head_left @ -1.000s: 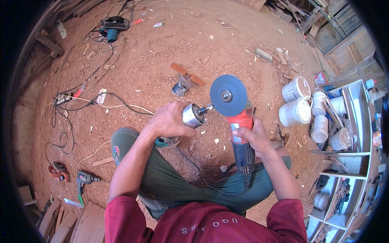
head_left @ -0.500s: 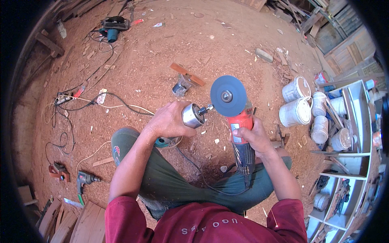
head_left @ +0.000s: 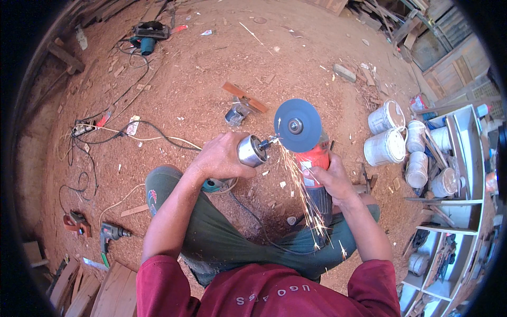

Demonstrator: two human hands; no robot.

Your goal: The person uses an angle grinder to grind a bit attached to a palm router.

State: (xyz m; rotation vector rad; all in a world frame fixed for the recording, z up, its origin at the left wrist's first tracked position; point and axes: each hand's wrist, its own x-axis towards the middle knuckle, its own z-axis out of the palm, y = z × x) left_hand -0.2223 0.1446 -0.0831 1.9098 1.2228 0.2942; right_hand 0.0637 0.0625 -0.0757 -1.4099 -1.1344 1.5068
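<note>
My left hand (head_left: 224, 156) is wrapped round the silver motor body of a trim router (head_left: 253, 152), its collet pointing right. A small metal router bit (head_left: 272, 141) sticks out of the collet and meets the left edge of a grey disc (head_left: 297, 112). That disc is mounted on a red and black angle grinder (head_left: 312, 158), held upright by its body in my right hand (head_left: 334, 177). Bright sparks (head_left: 303, 195) stream from the contact point down across the grinder towards my right thigh. My fingertips behind the router are hidden.
On the chip-strewn floor beyond my hands lies a clear router base (head_left: 238, 112) beside a wooden strip (head_left: 244, 97). Cords (head_left: 174, 140) run along the left, near a drill (head_left: 112, 233) and a circular saw (head_left: 149, 37). White buckets (head_left: 384, 147) and a shelf (head_left: 465, 231) stand right.
A long stream of sparks now flies from the bit and disc, where only a few stray sparks showed low down before. Both hands and tools have hardly moved.
</note>
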